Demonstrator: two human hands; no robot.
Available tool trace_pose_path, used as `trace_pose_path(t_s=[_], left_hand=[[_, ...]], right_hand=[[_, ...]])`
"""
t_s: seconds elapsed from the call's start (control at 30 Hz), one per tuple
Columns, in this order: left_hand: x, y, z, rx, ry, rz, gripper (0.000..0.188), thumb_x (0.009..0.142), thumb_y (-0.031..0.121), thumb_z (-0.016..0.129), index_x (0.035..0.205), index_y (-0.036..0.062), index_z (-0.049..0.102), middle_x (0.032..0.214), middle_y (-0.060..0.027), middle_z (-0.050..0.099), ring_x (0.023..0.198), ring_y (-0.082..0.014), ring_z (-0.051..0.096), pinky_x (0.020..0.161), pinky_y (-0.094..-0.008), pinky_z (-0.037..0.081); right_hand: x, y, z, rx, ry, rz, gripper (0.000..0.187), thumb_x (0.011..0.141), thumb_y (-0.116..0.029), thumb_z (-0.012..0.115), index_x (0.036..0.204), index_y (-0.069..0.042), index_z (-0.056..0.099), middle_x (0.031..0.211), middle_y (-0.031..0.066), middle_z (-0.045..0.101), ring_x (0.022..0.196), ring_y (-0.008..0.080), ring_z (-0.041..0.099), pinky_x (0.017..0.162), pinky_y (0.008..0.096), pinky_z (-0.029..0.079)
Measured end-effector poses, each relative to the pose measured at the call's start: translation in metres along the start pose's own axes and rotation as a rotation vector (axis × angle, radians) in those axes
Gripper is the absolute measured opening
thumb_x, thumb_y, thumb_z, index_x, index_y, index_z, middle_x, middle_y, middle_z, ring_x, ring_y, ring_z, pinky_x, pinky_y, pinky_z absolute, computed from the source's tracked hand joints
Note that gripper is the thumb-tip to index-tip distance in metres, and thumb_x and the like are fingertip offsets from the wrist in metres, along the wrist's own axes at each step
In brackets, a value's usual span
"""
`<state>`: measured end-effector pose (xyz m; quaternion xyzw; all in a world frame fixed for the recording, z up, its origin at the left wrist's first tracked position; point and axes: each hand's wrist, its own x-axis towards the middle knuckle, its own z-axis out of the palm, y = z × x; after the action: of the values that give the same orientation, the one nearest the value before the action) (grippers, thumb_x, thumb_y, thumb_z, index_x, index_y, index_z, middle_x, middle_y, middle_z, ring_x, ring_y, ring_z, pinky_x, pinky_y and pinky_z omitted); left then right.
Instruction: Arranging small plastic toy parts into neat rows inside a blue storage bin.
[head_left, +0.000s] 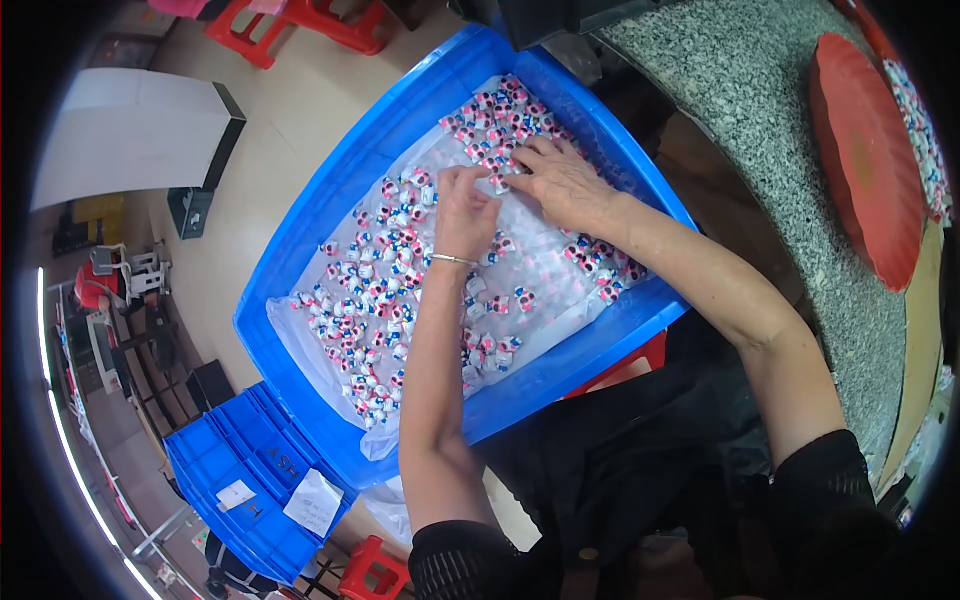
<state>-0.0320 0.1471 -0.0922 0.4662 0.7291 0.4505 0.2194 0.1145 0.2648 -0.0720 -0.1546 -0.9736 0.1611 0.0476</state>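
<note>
In the upper middle of the frame, the left hand pinches one small figure with closed fingers while the right hand rests spread on the small figures inside the blue crate; better pick them singly.

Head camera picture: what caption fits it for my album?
Both hands, left hand and right hand, pick small figurines inside a blue crate.

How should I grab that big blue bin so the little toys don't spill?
Probably hold the blue bin by its raised rim on its two long sides, one hand each, and lift it level. The walls are low and the small figures lie loose on the plastic liner, so tilting could slide them.
</note>
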Motion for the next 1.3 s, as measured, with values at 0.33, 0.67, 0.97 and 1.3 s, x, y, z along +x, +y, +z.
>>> trace_pose_path(t_s=[0.33,0.67,0.97,1.3], left_hand=[[-0.023,0.010,-0.026,0.660,-0.410,0.064,0.027,0.070,0.008,0.065,0.097,0.0082,0.067,0.097,-0.0129,0.061,0.099,-0.0315,0.057,0.082,-0.0437,0.050],[-0.021,0.024,-0.020,-0.006,-0.215,-0.150,0.032,0.077,0.003,0.066,0.109,0.0060,0.065,0.082,0.0002,0.052,0.075,-0.0085,0.052,0.065,-0.0234,0.044],[-0.031,0.000,0.005,-0.308,-0.079,-0.218,0.016,0.085,0.002,0.064,0.101,0.0037,0.063,0.080,0.0011,0.059,0.065,-0.0084,0.054,0.059,-0.0251,0.047],[-0.033,0.039,0.016,0.368,-0.304,0.207,0.028,0.072,0.015,0.076,0.093,0.0070,0.060,0.093,-0.0103,0.057,0.078,-0.0283,0.060,0.066,-0.0388,0.050]], right_hand=[[-0.004,0.000,-0.015,0.064,0.076,-0.011,0.049,0.071,-0.003,0.067,0.119,-0.010,0.063,0.132,0.0128,0.050,0.125,0.0329,0.041,0.105,0.0453,0.037],[-0.032,0.006,-0.014,0.096,0.082,-0.023,0.045,0.070,-0.001,0.067,0.114,-0.006,0.065,0.133,0.0144,0.049,0.126,0.0327,0.042,0.104,0.0437,0.038],[-0.033,0.004,-0.011,0.144,0.029,-0.029,0.037,0.072,-0.003,0.067,0.110,-0.005,0.067,0.129,0.0140,0.051,0.124,0.0313,0.044,0.103,0.0448,0.039],[-0.032,0.007,-0.015,0.176,0.089,0.026,0.031,0.077,-0.004,0.063,0.107,-0.004,0.067,0.127,0.0142,0.054,0.119,0.0326,0.048,0.100,0.0427,0.041]])
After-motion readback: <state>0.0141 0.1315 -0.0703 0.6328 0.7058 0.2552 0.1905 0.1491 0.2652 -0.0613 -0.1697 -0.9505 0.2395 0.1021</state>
